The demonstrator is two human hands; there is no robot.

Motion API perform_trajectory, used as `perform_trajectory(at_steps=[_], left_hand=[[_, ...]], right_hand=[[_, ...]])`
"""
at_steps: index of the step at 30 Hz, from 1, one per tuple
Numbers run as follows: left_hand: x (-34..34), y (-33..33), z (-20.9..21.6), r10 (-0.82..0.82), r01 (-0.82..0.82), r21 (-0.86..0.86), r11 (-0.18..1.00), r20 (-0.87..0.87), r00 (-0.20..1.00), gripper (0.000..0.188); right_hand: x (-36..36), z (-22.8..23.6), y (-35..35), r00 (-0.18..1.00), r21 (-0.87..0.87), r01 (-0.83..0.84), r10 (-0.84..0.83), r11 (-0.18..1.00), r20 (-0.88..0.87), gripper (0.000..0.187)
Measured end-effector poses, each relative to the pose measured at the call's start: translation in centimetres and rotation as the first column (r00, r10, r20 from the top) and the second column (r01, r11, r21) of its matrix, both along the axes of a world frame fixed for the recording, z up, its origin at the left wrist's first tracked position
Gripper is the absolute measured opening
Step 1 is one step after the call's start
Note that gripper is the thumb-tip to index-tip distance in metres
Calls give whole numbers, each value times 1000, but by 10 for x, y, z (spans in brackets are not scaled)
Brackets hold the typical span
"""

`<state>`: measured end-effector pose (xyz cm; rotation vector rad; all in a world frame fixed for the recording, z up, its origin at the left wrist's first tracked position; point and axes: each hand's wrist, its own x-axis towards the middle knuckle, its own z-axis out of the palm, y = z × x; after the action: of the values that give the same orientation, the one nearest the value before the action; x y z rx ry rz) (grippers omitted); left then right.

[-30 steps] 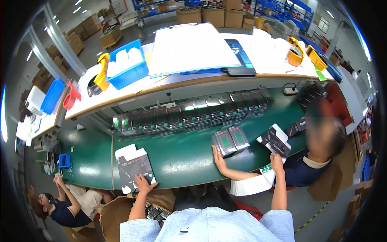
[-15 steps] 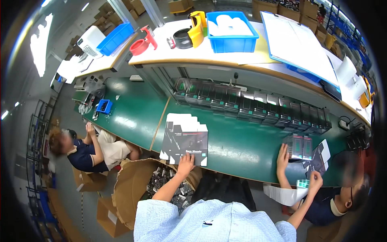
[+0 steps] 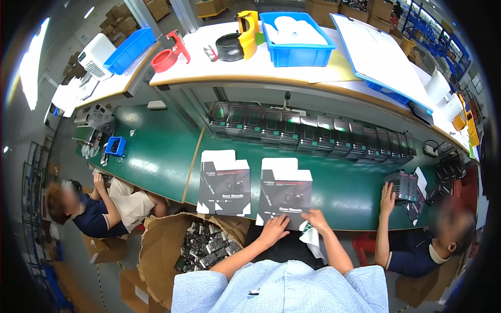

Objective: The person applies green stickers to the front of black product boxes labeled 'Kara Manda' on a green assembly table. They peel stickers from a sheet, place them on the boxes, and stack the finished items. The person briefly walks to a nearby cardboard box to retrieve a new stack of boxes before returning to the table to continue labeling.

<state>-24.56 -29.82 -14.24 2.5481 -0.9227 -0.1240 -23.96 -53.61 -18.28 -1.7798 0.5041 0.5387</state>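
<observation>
A flat black and grey carton blank (image 3: 286,195) with white flaps lies on the green table in front of me, apparently on top of others. My left hand (image 3: 275,230) is open, its fingers resting on the carton's lower edge. At the carton's lower right corner is my right hand (image 3: 317,221), fingers closed on a white sticker sheet (image 3: 311,241) with green labels. The sheet hangs below the table edge, partly hidden by the hand. A second pile of flat carton blanks (image 3: 225,185) lies just to the left.
Stacked dark packaged boxes (image 3: 282,129) line the table's back under a shelf holding a blue bin (image 3: 297,44) and tape dispensers (image 3: 245,36). A large carton of small parts (image 3: 206,245) stands at my left. Co-workers sit on both sides; one's hand (image 3: 387,198) touches boxes at right.
My left hand has moved right from the left pile to a carton that now lies beside it. My right hand has come left from near the co-worker, bringing the sticker sheet.
</observation>
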Motion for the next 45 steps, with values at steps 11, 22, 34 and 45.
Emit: perform_trajectory(at_steps=[11,22,34,45], left_hand=[[50,44,6,211,-535,-342,772,-657,724,41],[45,21,103,-191,-588,-448,673,-874,446,26],[40,66,89,-171,-670,-439,599,-887,428,22],[41,82,108,95,-416,-490,766,-553,828,22]], right_hand=[[10,113,16,886,-284,352,-219,892,409,31],[-8,147,73,897,375,140,-278,917,344,22],[-7,143,104,935,364,156,-256,918,246,14],[0,145,113,960,220,-34,-30,975,280,16]])
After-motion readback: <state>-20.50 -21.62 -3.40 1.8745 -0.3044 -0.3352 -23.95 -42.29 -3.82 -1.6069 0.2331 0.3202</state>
